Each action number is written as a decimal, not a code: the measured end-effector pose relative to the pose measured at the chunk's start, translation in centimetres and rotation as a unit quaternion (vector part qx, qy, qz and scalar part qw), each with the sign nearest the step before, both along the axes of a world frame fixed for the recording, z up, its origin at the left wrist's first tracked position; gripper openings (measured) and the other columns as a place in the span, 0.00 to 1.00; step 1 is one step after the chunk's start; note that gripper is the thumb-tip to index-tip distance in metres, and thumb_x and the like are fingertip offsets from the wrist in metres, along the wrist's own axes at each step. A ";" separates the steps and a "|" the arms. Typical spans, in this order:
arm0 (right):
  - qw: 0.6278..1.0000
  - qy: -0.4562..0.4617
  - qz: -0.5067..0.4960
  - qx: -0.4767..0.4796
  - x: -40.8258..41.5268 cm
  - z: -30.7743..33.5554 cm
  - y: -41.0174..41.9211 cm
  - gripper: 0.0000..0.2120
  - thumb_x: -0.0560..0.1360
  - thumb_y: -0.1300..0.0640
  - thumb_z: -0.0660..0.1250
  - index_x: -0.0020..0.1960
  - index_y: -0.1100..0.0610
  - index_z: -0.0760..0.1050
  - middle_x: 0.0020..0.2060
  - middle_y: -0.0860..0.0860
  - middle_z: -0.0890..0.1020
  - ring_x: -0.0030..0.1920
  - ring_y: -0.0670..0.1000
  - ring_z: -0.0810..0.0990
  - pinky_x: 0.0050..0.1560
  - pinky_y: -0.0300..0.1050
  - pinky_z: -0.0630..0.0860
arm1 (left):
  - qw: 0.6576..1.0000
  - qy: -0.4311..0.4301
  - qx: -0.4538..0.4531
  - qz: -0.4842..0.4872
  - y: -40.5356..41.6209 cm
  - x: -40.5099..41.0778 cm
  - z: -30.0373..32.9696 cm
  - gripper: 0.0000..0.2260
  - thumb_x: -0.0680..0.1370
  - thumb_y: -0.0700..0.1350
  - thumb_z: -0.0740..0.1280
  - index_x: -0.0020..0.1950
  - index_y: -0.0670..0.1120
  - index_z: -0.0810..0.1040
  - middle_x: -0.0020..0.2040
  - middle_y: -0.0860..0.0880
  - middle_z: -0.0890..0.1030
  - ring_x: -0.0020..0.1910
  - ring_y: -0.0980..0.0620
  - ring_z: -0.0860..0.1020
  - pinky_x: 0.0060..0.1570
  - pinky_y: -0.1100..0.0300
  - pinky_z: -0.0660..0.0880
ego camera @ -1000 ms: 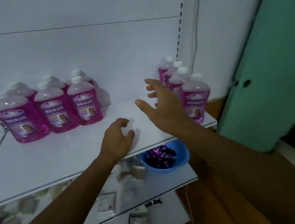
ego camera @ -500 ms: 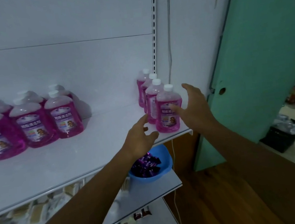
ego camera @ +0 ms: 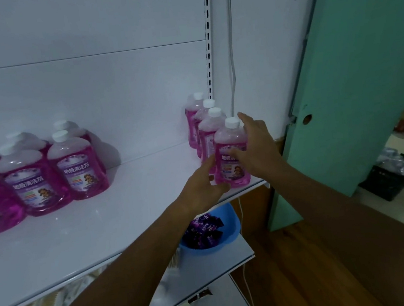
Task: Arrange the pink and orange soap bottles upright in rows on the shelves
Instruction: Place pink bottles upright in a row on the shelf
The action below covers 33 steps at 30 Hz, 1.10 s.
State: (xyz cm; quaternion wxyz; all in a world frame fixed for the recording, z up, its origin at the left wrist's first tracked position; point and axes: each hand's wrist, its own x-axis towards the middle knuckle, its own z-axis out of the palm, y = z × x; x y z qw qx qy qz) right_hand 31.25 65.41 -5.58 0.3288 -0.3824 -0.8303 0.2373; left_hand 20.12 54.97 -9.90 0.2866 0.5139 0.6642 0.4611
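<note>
Head view: front pink bottle [ego camera: 231,154] stands between both hands' grip.

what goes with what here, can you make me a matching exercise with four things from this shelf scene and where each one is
Things:
1. front pink bottle
2. blue bowl
3. group of pink bottles
4. green door

Places:
A. on the lower shelf, holding purple wrappers
B. left part of the upper shelf
C. right of the shelving
D. right end of the upper shelf, between the left hand and right hand

Pairs: 1-D, 2-A, 3-B, 4-C
</note>
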 end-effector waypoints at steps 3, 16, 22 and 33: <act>1.000 0.013 0.000 -0.001 0.0 0.1 -0.3 0.32 0.71 0.51 0.75 0.70 0.53 0.65 0.62 0.56 0.70 0.62 0.57 0.73 0.62 0.58 0.74 | 0.998 -0.050 0.037 0.006 -0.6 0.4 0.1 0.24 0.76 0.38 0.69 0.70 0.52 0.69 0.57 0.57 0.77 0.58 0.53 0.77 0.56 0.64 0.75; 0.985 0.059 0.160 0.011 -9.6 -0.5 -5.2 0.25 0.73 0.59 0.72 0.68 0.57 0.70 0.59 0.55 0.72 0.56 0.50 0.72 0.57 0.36 0.68 | 0.979 0.000 0.058 0.193 -8.1 -6.0 -0.7 0.22 0.78 0.46 0.67 0.72 0.53 0.70 0.67 0.53 0.75 0.61 0.52 0.76 0.61 0.53 0.75; 0.978 0.056 0.199 0.018 -17.1 -0.5 -4.2 0.23 0.74 0.60 0.71 0.67 0.59 0.71 0.59 0.56 0.75 0.54 0.48 0.72 0.50 0.28 0.62 | 0.979 0.001 0.087 0.184 -7.6 -10.7 0.1 0.20 0.78 0.39 0.66 0.57 0.64 0.66 0.52 0.66 0.73 0.49 0.76 0.74 0.45 0.79 0.71; 0.976 0.029 0.211 0.035 -26.1 -0.4 -1.6 0.21 0.71 0.60 0.73 0.62 0.59 0.73 0.56 0.56 0.77 0.55 0.53 0.76 0.53 0.38 0.68 | 0.976 0.013 0.084 0.202 -4.7 -18.2 -1.7 0.29 0.77 0.37 0.68 0.67 0.60 0.58 0.58 0.60 0.72 0.53 0.76 0.71 0.44 0.81 0.68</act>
